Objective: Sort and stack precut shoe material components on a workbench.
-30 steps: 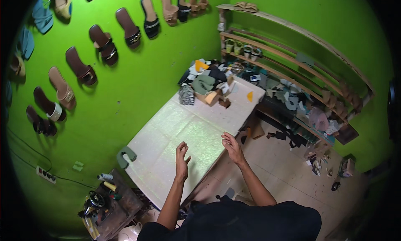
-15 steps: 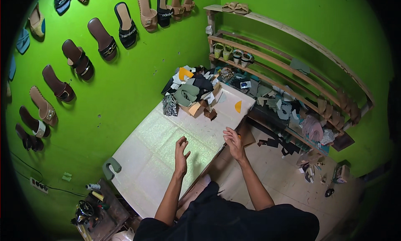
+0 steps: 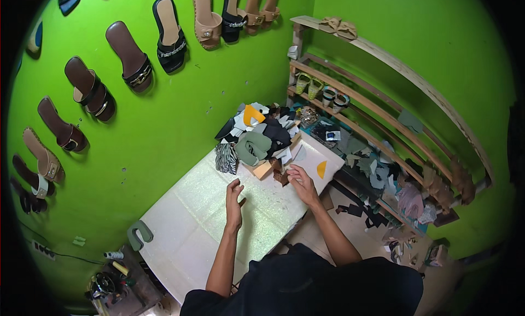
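Observation:
My left hand (image 3: 234, 204) hovers over the white, shimmery table covering (image 3: 191, 217), fingers loosely curved and apart, holding nothing. Farther right, my right hand (image 3: 302, 184) is likewise open, its fingertips close to a small brown patterned scrap (image 3: 280, 177); whether they touch it I cannot tell. Just beyond lies a heap of offcuts with a grey-green curved piece (image 3: 252, 147), a zebra-striped scrap (image 3: 225, 158) and an orange piece (image 3: 254, 115) on top. An orange half-round piece (image 3: 321, 169) rests flat to the right of my right hand.
A grey-green U-shaped piece (image 3: 140, 235) lies at the table's left end, near a sewing machine (image 3: 105, 283). Sandals (image 3: 128, 56) hang along the green wall. On the right stands a wooden rack (image 3: 372, 100) with shoes and piled scraps.
The view has shifted, with the table and wall appearing lower. My right hand has come nearer the brown scrap and the heap. Both hands stay empty.

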Tool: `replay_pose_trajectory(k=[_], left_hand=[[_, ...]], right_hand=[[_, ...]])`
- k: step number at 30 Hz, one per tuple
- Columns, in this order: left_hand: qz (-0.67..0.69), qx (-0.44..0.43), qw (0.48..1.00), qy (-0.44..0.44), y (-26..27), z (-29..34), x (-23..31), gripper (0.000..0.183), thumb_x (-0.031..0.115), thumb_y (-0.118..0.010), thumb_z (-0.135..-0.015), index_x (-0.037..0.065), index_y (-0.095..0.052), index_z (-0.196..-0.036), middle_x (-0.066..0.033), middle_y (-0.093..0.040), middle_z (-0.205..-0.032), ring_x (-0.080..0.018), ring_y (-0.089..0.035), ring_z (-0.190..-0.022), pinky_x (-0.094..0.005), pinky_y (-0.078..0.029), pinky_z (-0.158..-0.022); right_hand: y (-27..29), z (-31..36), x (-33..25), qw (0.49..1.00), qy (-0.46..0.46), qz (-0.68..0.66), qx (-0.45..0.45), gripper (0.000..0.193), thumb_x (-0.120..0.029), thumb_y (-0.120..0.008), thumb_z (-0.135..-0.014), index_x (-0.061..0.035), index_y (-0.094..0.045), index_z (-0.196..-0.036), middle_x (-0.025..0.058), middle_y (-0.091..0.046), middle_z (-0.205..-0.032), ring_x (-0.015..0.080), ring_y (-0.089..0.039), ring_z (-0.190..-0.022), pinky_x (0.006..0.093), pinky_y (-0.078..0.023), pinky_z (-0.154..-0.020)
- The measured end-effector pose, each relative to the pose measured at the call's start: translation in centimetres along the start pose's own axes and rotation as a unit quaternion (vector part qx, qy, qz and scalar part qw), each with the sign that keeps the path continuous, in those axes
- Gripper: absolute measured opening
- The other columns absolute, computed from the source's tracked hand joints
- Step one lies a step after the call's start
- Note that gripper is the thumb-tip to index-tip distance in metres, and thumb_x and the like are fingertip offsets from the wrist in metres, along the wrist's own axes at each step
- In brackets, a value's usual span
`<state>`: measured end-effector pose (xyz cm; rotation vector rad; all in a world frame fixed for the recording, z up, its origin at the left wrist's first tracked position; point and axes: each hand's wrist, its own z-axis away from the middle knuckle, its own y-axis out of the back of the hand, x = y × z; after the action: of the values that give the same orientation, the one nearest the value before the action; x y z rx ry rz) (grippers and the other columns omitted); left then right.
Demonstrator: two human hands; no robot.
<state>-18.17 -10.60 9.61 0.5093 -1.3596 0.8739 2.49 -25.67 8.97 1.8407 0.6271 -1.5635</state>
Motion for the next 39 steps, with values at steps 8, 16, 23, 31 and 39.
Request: replay_pose_trajectory(k=[8, 16, 23, 31, 39], left_hand=[[0.024, 0.054, 0.998, 0.026, -1.2, -5.1, 0.4, 0.048, 0.043, -0.041, -0.100, 0.014, -0.044, -0.138, -0.0083, -0.043, -0.146, -0.0239, -0.044, -0.136, -0.0499, -0.037, -0.105], [0.023, 0.143, 0.988, 0.047, -2.8, -10.7, -1.2, 0.051, 0.044, -0.042, -0.100, 0.011, -0.042, -0.139, -0.0092, -0.047, -0.143, -0.0248, -0.046, -0.134, -0.0505, -0.037, -0.104], [0.032, 0.207, 0.977, 0.047, -3.8, -15.9, -4.0, 0.047, 0.041, -0.047, -0.102, 0.007, -0.050, -0.135, -0.0103, -0.060, -0.128, -0.0249, -0.055, -0.124, -0.0467, -0.042, -0.101], [-0.148, 0.274, 0.950, -0.031, -4.1, -21.0, -7.9, 0.029, 0.009, -0.064, -0.094, -0.001, -0.065, -0.121, -0.0109, -0.071, -0.106, -0.0179, -0.067, -0.094, -0.0289, -0.053, -0.084], [-0.215, 0.353, 0.909, -0.044, -5.3, -23.1, -9.0, 0.037, 0.006, -0.073, -0.082, -0.004, -0.063, -0.117, -0.0176, -0.068, -0.100, -0.0240, -0.066, -0.087, -0.0342, -0.053, -0.081]], right_hand=[[-0.1, -8.5, 2.6, 0.999, -0.010, -0.009, -0.037, 0.049, -0.008, -0.065, -0.092, -0.0032, -0.048, -0.138, 0.0148, -0.063, -0.120, 0.0196, -0.062, -0.104, 0.0316, -0.053, -0.089], [-0.8, -17.1, 6.3, 0.993, -0.010, 0.017, -0.117, 0.046, -0.011, -0.065, -0.092, -0.0064, -0.050, -0.136, 0.0112, -0.064, -0.117, 0.0196, -0.063, -0.103, 0.0317, -0.054, -0.084], [-2.5, -23.9, 9.4, 0.983, -0.009, 0.037, -0.182, 0.043, -0.010, -0.065, -0.091, -0.0028, -0.052, -0.132, 0.0153, -0.065, -0.117, 0.0233, -0.066, -0.102, 0.0345, -0.055, -0.082], [-5.5, -27.8, 10.6, 0.962, 0.081, 0.166, -0.200, 0.043, -0.009, -0.068, -0.087, -0.0016, -0.054, -0.127, 0.0187, -0.063, -0.114, 0.0344, -0.065, -0.101, 0.0404, -0.054, -0.083], [-7.2, -27.4, 9.2, 0.942, 0.112, 0.277, -0.154, 0.044, -0.008, -0.074, -0.082, -0.0011, -0.055, -0.121, 0.0201, -0.053, -0.119, 0.0414, -0.060, -0.105, 0.0463, -0.051, -0.087]])
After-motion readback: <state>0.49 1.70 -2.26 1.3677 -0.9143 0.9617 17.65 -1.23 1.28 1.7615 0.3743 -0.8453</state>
